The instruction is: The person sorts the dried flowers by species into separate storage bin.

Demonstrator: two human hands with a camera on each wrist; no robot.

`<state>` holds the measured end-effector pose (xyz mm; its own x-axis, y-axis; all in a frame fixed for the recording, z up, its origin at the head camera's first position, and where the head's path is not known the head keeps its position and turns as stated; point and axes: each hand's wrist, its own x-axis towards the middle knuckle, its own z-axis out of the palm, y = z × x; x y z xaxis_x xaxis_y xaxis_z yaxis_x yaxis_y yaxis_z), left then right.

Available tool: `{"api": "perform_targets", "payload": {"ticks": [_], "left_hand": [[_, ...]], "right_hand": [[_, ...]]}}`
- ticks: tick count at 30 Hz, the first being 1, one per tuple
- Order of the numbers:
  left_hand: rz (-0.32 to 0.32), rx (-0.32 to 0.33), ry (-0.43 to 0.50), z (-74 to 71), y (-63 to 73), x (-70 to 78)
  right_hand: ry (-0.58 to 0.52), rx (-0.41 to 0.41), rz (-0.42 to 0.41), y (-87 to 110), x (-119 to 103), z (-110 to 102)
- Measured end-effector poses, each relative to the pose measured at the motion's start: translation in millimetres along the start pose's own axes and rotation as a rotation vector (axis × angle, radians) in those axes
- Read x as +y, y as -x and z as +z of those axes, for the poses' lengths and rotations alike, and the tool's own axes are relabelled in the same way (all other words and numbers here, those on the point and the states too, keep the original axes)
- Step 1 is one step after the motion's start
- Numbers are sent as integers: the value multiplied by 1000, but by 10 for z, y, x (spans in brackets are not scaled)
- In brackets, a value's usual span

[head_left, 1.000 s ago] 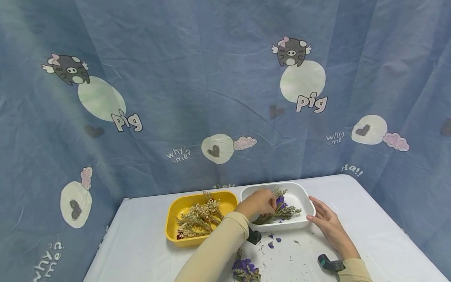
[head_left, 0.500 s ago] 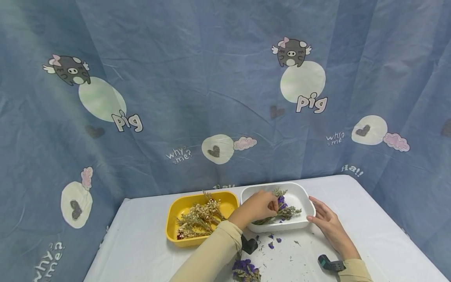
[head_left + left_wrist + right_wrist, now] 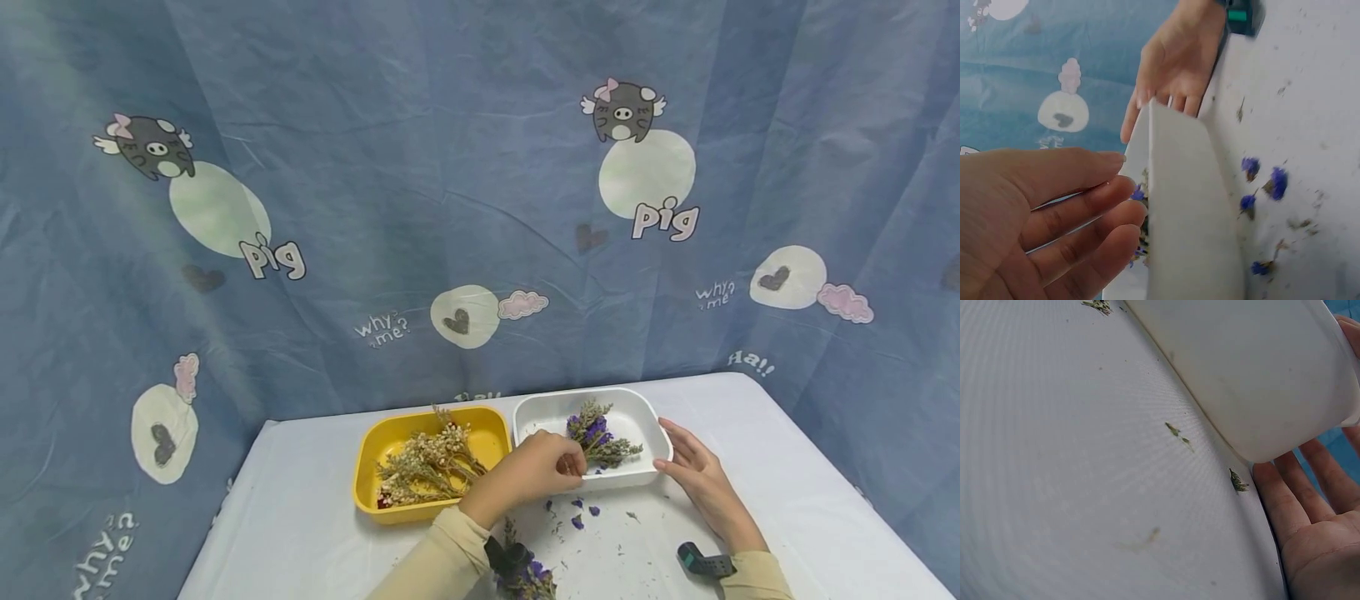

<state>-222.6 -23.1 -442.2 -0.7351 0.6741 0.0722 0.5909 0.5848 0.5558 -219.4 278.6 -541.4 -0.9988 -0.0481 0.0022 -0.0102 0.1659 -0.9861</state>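
Above the near left rim of a white tray [image 3: 622,479], my left hand [image 3: 536,471] hovers with loosely bent fingers. Between its thumb and fingertips nothing shows in the left wrist view. Inside the tray lies a bunch of dried flowers [image 3: 600,437], purple blooms among grey-green sprigs, partly hidden by that hand. My right hand [image 3: 697,475] holds the tray's right end, thumb at the near corner and fingers along the outer wall. From the right wrist, the fingers [image 3: 1282,494] are seen against the tray's lower corner.
A yellow tray [image 3: 365,467] with cream dried flowers [image 3: 427,467] stands left of the white one. Another purple bunch [image 3: 536,579] lies at the table's near side, partly behind the left wrist. Fallen purple petals [image 3: 577,522] and crumbs dot the white tablecloth [image 3: 300,533]. Behind hangs a blue curtain [image 3: 480,208].
My left hand has drawn back from the flowers in the white tray, toward me and slightly left, uncovering more of the bunch. The right hand stays on the tray's end.
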Motion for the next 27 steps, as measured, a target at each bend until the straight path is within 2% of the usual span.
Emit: {"api": "perform_targets", "payload": {"ticks": [10, 15, 18, 22, 24, 27], "left_hand": [[46, -51, 87, 235, 331, 69], [60, -102, 83, 374, 508, 106], [30, -169, 74, 453, 591, 143], [-13, -284, 19, 545, 653, 196], [-8, -326, -18, 584, 672, 222], [25, -347, -33, 642, 690, 234]], "right_hand": [[-18, -8, -13, 16, 9, -13], [-17, -6, -22, -2, 16, 0], [-23, -8, -27, -8, 21, 7], [-31, -9, -36, -9, 22, 8], [-36, -11, -39, -11, 24, 7], [-44, -16, -43, -15, 27, 5]]}}
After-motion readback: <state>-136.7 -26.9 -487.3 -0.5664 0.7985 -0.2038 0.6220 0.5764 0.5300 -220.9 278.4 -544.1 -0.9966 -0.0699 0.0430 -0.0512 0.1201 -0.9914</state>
